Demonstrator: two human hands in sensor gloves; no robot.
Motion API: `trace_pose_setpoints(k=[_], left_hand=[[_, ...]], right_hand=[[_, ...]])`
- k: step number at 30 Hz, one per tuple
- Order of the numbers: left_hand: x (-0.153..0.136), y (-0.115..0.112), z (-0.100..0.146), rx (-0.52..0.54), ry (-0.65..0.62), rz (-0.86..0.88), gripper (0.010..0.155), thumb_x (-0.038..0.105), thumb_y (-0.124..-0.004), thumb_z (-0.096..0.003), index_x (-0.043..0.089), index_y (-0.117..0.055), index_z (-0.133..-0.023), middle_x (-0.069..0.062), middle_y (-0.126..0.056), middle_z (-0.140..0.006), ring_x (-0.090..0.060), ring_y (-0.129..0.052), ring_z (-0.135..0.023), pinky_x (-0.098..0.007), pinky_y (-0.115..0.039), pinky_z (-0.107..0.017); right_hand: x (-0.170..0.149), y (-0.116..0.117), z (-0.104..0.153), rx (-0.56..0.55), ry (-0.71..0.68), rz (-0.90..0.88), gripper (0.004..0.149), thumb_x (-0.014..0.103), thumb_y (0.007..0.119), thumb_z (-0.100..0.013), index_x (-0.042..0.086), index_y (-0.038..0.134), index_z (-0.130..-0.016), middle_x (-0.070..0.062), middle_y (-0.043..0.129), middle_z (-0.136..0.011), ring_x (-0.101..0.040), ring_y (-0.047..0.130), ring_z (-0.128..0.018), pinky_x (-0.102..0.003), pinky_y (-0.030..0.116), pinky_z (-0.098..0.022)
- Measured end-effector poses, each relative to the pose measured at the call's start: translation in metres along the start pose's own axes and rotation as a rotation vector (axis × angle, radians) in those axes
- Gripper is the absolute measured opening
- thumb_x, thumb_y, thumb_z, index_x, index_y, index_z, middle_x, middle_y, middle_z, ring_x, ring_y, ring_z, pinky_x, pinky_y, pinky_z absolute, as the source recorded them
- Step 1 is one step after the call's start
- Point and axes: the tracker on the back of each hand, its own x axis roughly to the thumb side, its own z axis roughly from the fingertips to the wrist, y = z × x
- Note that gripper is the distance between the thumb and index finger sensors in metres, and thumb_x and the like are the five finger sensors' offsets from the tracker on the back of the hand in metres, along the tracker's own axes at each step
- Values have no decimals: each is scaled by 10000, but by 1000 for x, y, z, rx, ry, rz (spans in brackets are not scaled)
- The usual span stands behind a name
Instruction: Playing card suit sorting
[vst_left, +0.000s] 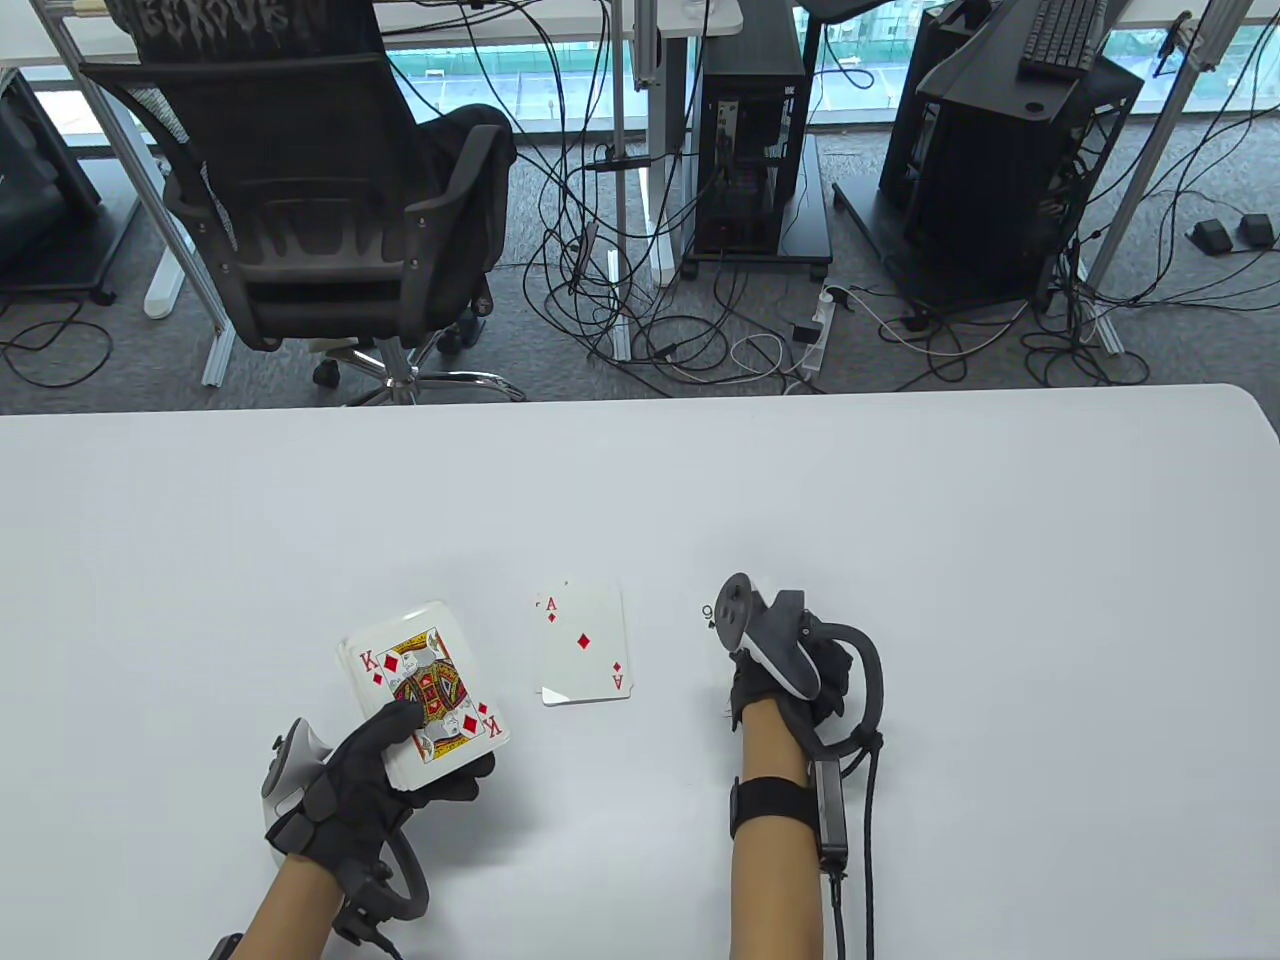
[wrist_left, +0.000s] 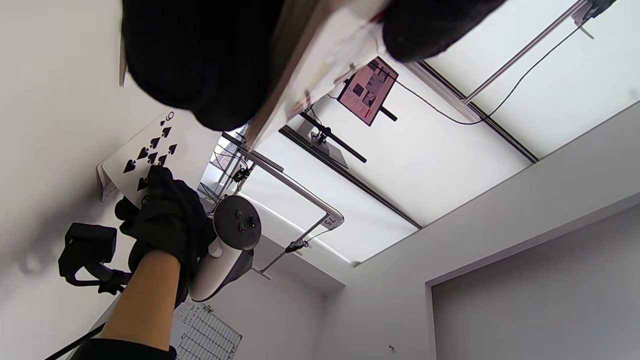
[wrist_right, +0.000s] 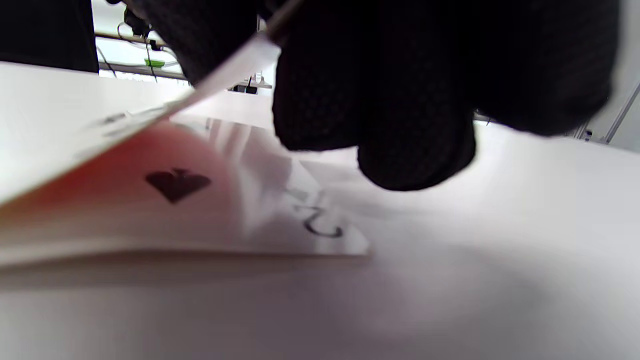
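i have the deck (vst_left: 425, 690) in my left hand (vst_left: 370, 775), face up, thumb curled over the face of the king of diamonds (vst_left: 430, 695) on top and the other fingers wrapped under the stack. by its thickness most of the cards are still in that stack, so i judge the sorting has barely begun.

on the white worktop (vst_left: 900, 480) two piles exist so far. the diamond pile (vst_left: 583, 645) sits in the middle, ace of diamonds showing, with at least one more card edge peeking out beneath it, so it holds only a few cards. just to its right is the spade pile, mostly hidden under my right hand (vst_left: 790, 665) in the table view; the left wrist view shows a nine of spades (wrist_left: 150, 152) there with my fingertips resting on its near end.

the right wrist view shows my fingers (wrist_right: 370, 100) close over a card that is tilted up from another one lying flat. whether i am pinching that card or only pressing on it i cannot tell; the view is too close and blurred.

no heart or club pile is visible anywhere. the king of diamonds is next, and i would expect it to go onto the ace.
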Motion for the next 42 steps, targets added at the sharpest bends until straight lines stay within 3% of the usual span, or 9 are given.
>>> trace_pose_setpoints(k=[8,15,20,24,27,30,33,37,42], left_hand=[[0,0,0,3,8,-2,638,521,-640,-676,157,-345,-1109,-212,-578,-1039,-354,-913,-781,-415,-834,-544],[-1,0,0,3,13,-6,636,520,-641,-677,157,-347,-1109,-213,-578,-1039,-353,-914,-780,-415,-834,-544],[-2,0,-1,4,20,-12,635,520,-641,-677,160,-347,-1109,-214,-578,-1040,-355,-913,-781,-415,-833,-545],[-3,1,-1,7,25,-10,636,520,-641,-677,159,-347,-1110,-216,-578,-1039,-353,-913,-782,-415,-833,-544],[-2,2,-1,13,19,-13,636,522,-639,-678,161,-345,-1111,-218,-576,-1041,-351,-913,-783,-414,-834,-545],[-2,2,-1,13,21,-14,637,521,-640,-678,158,-345,-1111,-217,-577,-1040,-353,-914,-781,-414,-834,-545],[-2,2,-1,11,22,-12,637,521,-640,-678,155,-347,-1110,-220,-579,-1035,-355,-916,-777,-415,-834,-543],[-1,3,0,28,28,-55,632,519,-648,-675,169,-355,-1112,-214,-579,-1041,-363,-908,-783,-421,-829,-547],[0,2,-1,6,31,-48,642,507,-666,-668,163,-353,-1111,-210,-579,-1042,-369,-907,-780,-423,-829,-546]], right_hand=[[10,16,-2,66,20,182,553,331,694,-542,-124,706,-856,-192,931,-534,-431,934,-464,-525,826,-326],[13,13,-6,21,-6,137,580,349,722,-536,-127,694,-866,-200,922,-556,-442,927,-478,-531,822,-334],[42,-18,7,-118,-184,-67,578,349,707,-545,-137,692,-859,-192,923,-548,-437,932,-468,-528,826,-324],[78,-47,33,-180,-405,-386,580,358,672,-561,-144,693,-850,-186,923,-549,-430,934,-471,-524,830,-326],[109,-58,60,-99,-602,-730,599,366,646,-575,-161,684,-858,-211,916,-565,-455,921,-485,-544,819,-333],[137,-59,85,102,-760,-926,688,424,645,-578,-182,617,-902,-249,880,-627,-495,883,-536,-571,796,-366],[153,-60,102,126,-851,-921,834,501,757,-516,-181,521,-933,-265,833,-668,-512,853,-565,-581,779,-386],[156,-63,107,-77,-845,-771,741,469,787,-475,-122,585,-873,-133,867,-572,-374,924,-497,-481,837,-345],[148,-56,97,80,-775,-965,575,362,797,-478,-106,692,-795,-119,908,-472,-352,954,-411,-471,850,-282]])
